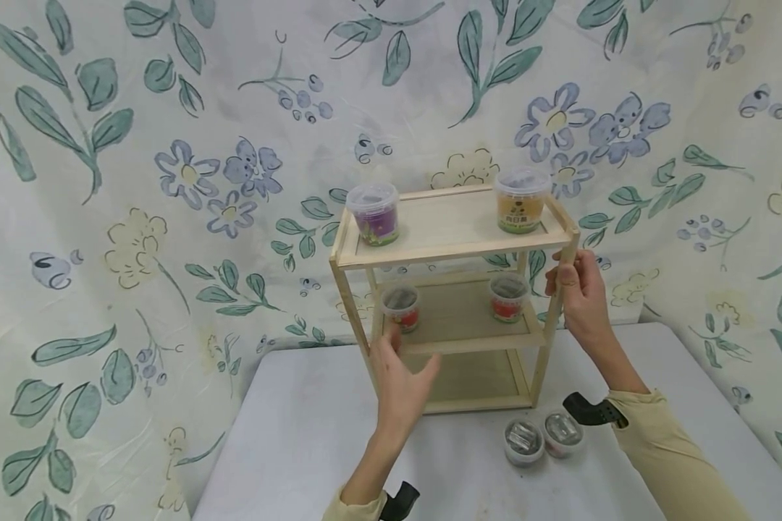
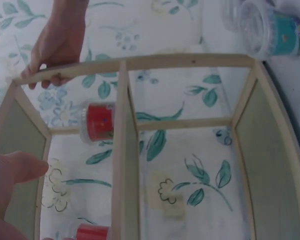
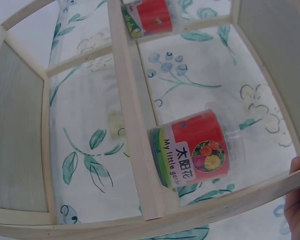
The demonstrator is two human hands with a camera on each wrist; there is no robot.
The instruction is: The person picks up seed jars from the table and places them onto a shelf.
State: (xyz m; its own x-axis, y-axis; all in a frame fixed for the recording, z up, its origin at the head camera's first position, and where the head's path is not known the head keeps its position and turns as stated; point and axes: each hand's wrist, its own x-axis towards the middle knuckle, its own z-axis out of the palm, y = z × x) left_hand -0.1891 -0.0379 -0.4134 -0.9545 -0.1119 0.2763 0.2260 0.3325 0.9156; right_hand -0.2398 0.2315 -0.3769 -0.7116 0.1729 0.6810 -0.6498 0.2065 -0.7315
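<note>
A three-tier wooden shelf (image 1: pixel 450 250) stands on the table. My right hand (image 1: pixel 581 293) grips its right front post, with the fingers curled round the wood. On the middle tier are two clear-lidded cups with red labels, a left red cup (image 1: pixel 400 310) and a right red cup (image 1: pixel 508 298). My left hand (image 1: pixel 400 380) is at the left red cup, thumb spread away from the fingers; whether a fingertip touches the cup cannot be told. The right wrist view shows the label of the right red cup (image 3: pixel 202 150), with flowers and "My little garden".
Up on the top tier sit a purple cup (image 1: pixel 373 215) at left and a yellow-orange cup (image 1: pixel 521 202) at right. Two more lidded cups (image 1: pixel 523 441) (image 1: pixel 563 433) stand on the white table (image 1: pixel 287 427) before the shelf's right side. A floral curtain (image 1: pixel 234 145) hangs behind.
</note>
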